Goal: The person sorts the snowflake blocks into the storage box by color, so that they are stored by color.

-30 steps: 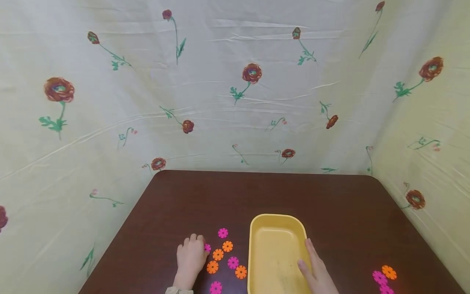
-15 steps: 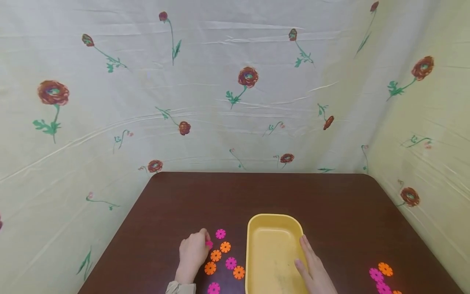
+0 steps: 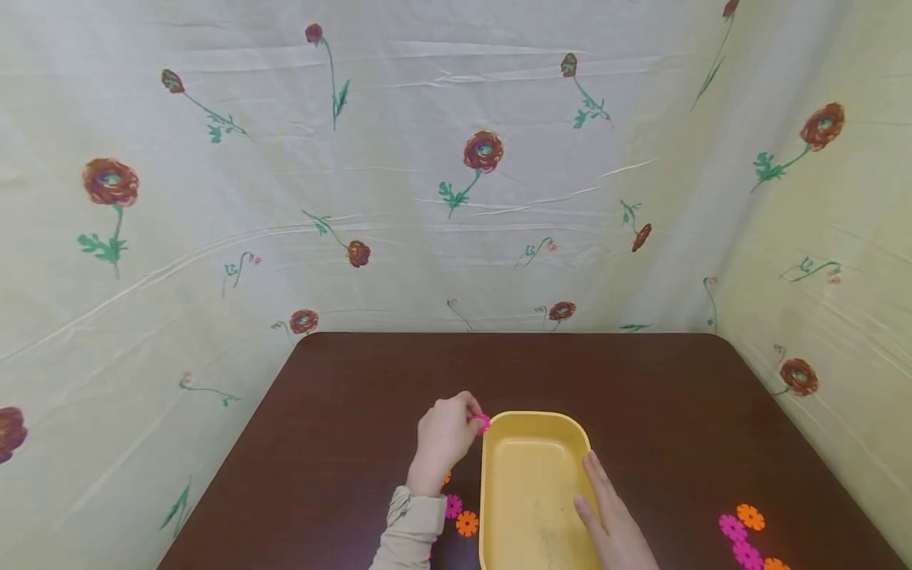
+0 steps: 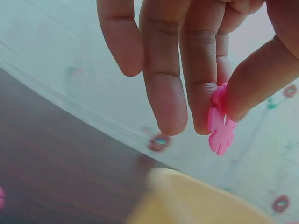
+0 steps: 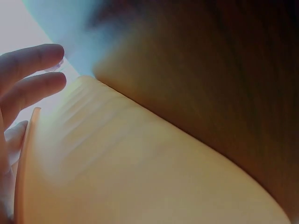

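- We rest our right hand (image 3: 611,518), fingers straight, on the right rim of the yellow tray (image 3: 530,427).
- The tray's long axis runs away from us.
- Our left hand (image 3: 443,434) pinches a pink flower disc (image 3: 483,423) at the tray's far left corner; in the left wrist view the disc (image 4: 219,125) hangs on edge.
- More discs (image 3: 745,532) lie near right.
- The brown table (image 3: 370,380) meets a floral cloth (image 3: 427,174) backdrop.
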Demonstrator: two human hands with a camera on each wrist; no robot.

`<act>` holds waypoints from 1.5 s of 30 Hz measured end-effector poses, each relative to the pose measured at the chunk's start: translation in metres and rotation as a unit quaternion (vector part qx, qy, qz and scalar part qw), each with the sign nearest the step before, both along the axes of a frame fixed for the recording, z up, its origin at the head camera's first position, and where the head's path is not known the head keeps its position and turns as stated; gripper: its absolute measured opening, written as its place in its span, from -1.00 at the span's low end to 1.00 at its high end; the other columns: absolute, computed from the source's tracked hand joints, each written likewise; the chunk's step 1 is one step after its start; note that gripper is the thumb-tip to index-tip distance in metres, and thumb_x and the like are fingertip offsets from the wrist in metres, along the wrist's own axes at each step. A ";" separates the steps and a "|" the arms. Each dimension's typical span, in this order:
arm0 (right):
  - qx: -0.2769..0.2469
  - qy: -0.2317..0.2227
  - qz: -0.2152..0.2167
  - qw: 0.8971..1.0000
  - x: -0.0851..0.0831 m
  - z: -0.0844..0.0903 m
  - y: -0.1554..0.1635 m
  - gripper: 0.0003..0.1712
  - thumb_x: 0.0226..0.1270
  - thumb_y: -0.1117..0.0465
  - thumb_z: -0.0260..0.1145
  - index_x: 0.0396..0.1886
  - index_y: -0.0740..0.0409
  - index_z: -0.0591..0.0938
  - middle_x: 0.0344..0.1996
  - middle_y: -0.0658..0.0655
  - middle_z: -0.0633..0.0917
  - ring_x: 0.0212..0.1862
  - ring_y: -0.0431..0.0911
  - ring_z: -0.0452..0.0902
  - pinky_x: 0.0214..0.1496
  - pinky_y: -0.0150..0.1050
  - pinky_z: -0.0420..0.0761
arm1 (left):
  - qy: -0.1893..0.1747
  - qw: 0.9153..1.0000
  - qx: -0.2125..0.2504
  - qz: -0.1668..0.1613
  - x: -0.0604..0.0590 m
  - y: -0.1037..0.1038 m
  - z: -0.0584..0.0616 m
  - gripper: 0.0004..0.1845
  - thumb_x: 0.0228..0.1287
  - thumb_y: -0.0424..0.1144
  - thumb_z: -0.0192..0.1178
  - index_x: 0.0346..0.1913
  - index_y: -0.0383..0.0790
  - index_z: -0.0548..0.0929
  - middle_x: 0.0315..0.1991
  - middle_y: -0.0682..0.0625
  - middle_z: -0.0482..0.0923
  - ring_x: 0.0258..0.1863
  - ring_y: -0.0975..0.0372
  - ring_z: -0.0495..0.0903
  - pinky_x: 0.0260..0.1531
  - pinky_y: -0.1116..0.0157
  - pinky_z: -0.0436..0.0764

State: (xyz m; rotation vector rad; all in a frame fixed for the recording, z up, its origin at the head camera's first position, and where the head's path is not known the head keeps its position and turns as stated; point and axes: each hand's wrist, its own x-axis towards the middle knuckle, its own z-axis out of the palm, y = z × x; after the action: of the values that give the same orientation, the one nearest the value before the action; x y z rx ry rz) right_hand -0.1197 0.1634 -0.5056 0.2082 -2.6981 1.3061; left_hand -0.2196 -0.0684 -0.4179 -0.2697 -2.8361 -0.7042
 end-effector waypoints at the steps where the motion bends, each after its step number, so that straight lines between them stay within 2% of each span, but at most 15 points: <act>1: -0.001 -0.006 0.000 1.000 -0.002 0.000 0.000 -0.35 0.44 0.05 -0.05 0.39 0.25 0.07 0.40 0.27 0.03 0.34 0.30 -0.02 0.10 0.37 0.10 | -0.003 1.000 0.008 -0.008 -0.003 0.009 0.002 -0.86 0.05 -0.16 0.32 -0.47 -0.03 0.55 -0.64 0.19 0.50 -0.71 0.36 0.39 -0.67 0.36 0.35; 5: 0.002 -0.013 0.000 1.000 -0.008 -0.003 -0.003 -0.35 0.44 0.03 -0.06 0.39 0.24 0.06 0.40 0.26 0.02 0.35 0.28 -0.02 0.11 0.36 0.11 | -0.017 0.999 0.026 -0.016 -0.013 0.043 0.004 -0.85 0.04 -0.15 0.32 -0.50 0.00 0.54 -0.67 0.22 0.48 -0.70 0.36 0.40 -0.67 0.35 0.33; 8: 0.006 0.001 -0.003 1.000 -0.012 -0.004 -0.004 -0.36 0.44 0.05 -0.05 0.38 0.26 0.09 0.39 0.28 0.05 0.34 0.27 0.00 0.12 0.34 0.13 | -0.032 0.999 0.041 -0.008 -0.018 0.064 -0.001 -0.84 0.01 -0.13 0.34 -0.53 0.01 0.54 -0.68 0.23 0.46 -0.69 0.34 0.41 -0.66 0.33 0.34; 13: 0.007 0.005 -0.011 1.000 -0.017 -0.004 -0.006 -0.37 0.44 0.05 -0.06 0.38 0.24 0.10 0.40 0.26 0.05 0.34 0.24 0.02 0.12 0.32 0.15 | -0.092 0.993 0.075 0.020 -0.025 0.090 -0.024 -0.84 -0.01 -0.16 0.33 -0.58 -0.03 0.56 -0.65 0.17 0.50 -0.66 0.31 0.44 -0.67 0.31 0.37; 17: 0.010 0.015 -0.009 1.000 -0.023 -0.005 -0.006 -0.38 0.43 0.07 -0.04 0.37 0.26 0.12 0.39 0.26 0.07 0.34 0.23 0.03 0.13 0.29 0.18 | -0.145 0.985 0.071 0.054 -0.030 0.105 -0.044 -0.80 -0.04 -0.16 0.32 -0.69 -0.02 0.56 -0.65 0.17 0.50 -0.66 0.31 0.43 -0.66 0.31 0.36; 19: 0.011 0.029 -0.007 0.999 -0.026 -0.005 -0.004 -0.39 0.42 0.10 -0.02 0.36 0.29 0.14 0.38 0.27 0.10 0.33 0.23 0.04 0.14 0.26 0.19 | -0.156 0.983 0.067 0.068 -0.032 0.112 -0.051 -0.77 -0.06 -0.16 0.33 -0.75 0.00 0.56 -0.66 0.16 0.50 -0.65 0.29 0.45 -0.64 0.29 0.36; 23: 0.016 0.049 -0.006 0.999 -0.032 -0.005 -0.001 -0.40 0.41 0.13 0.01 0.34 0.32 0.17 0.36 0.28 0.14 0.31 0.23 0.08 0.12 0.25 0.22 | -0.159 0.981 0.063 0.090 -0.035 0.122 -0.061 -0.70 -0.04 -0.18 0.28 -0.81 -0.05 0.49 -0.68 0.11 0.49 -0.61 0.24 0.48 -0.61 0.25 0.37; 26: 0.020 0.056 -0.007 0.998 -0.036 -0.005 0.002 -0.41 0.40 0.14 0.03 0.34 0.30 0.18 0.36 0.26 0.15 0.31 0.16 0.07 0.12 0.22 0.25 | -0.160 0.979 0.064 0.109 -0.038 0.127 -0.066 -0.70 -0.02 -0.19 0.26 -0.80 -0.06 0.47 -0.69 0.10 0.47 -0.61 0.23 0.48 -0.62 0.27 0.38; 30: 0.022 0.063 -0.008 0.998 -0.042 -0.006 0.005 -0.41 0.38 0.15 0.05 0.33 0.28 0.20 0.36 0.23 0.18 0.33 -0.23 -0.07 0.12 0.17 0.28 | -0.143 0.979 0.061 0.132 -0.043 0.132 -0.072 -0.75 -0.11 -0.19 0.34 -0.77 -0.03 0.51 -0.68 0.10 0.48 -0.62 0.23 0.48 -0.65 0.27 0.38; 33: 0.022 0.065 -0.006 0.998 -0.042 -0.007 0.005 -0.41 0.38 0.15 0.05 0.33 0.28 0.21 0.36 0.23 0.18 0.25 -0.52 -0.22 0.13 0.17 0.28 | -0.121 0.981 0.046 0.142 -0.042 0.132 -0.076 -0.74 -0.22 -0.21 0.38 -0.77 -0.07 0.48 -0.68 0.05 0.49 -0.63 0.20 0.49 -0.66 0.23 0.39; 35: 0.023 0.066 -0.005 0.998 -0.042 -0.008 0.005 -0.41 0.38 0.15 0.05 0.33 0.29 0.20 0.36 0.23 0.18 0.23 -0.59 -0.26 0.13 0.17 0.27 | -0.113 0.983 0.036 0.143 -0.042 0.132 -0.078 -0.73 -0.23 -0.23 0.37 -0.79 -0.09 0.45 -0.70 0.02 0.47 -0.65 0.19 0.47 -0.66 0.22 0.38; 37: 0.026 0.065 -0.006 0.997 -0.041 -0.007 0.005 -0.41 0.38 0.15 0.05 0.33 0.29 0.20 0.35 0.24 0.18 0.24 -0.56 -0.25 0.13 0.17 0.26 | -0.110 0.984 0.032 0.135 -0.042 0.132 -0.076 -0.70 -0.17 -0.20 0.35 -0.78 -0.09 0.42 -0.70 0.03 0.47 -0.64 0.18 0.50 -0.63 0.19 0.40; 40: 0.023 0.047 -0.002 0.999 -0.041 -0.005 0.006 -0.40 0.40 0.13 0.03 0.34 0.29 0.18 0.36 0.26 0.15 0.38 -0.21 -0.08 0.12 0.22 0.23 | -0.095 0.989 0.037 0.108 -0.041 0.130 -0.060 -0.71 -0.05 -0.12 0.32 -0.73 -0.06 0.47 -0.69 0.09 0.48 -0.62 0.22 0.52 -0.62 0.20 0.40; 43: 0.016 0.017 0.002 1.000 -0.042 -0.003 0.008 -0.38 0.42 0.08 0.00 0.36 0.26 0.14 0.38 0.25 0.10 0.35 0.15 0.03 0.12 0.28 0.20 | -0.056 0.993 0.063 0.079 -0.036 0.122 -0.029 -0.82 0.02 -0.09 0.30 -0.60 -0.04 0.57 -0.66 0.14 0.52 -0.64 0.26 0.52 -0.66 0.26 0.38; 45: 0.013 0.004 0.004 1.000 -0.044 -0.003 0.008 -0.37 0.42 0.05 -0.01 0.38 0.24 0.12 0.39 0.22 0.08 0.34 0.20 0.02 0.14 0.27 0.18 | -0.016 0.995 0.071 0.071 -0.033 0.111 -0.006 -0.86 0.04 -0.08 0.29 -0.51 -0.03 0.60 -0.65 0.15 0.53 -0.66 0.27 0.51 -0.69 0.29 0.36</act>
State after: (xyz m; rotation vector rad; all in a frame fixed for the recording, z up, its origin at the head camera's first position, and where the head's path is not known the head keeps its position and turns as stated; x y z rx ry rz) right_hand -0.1632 0.1716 -0.5081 0.2265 -2.7118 1.2719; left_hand -0.2529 0.0429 -0.4241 -0.0348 -2.7836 -0.8801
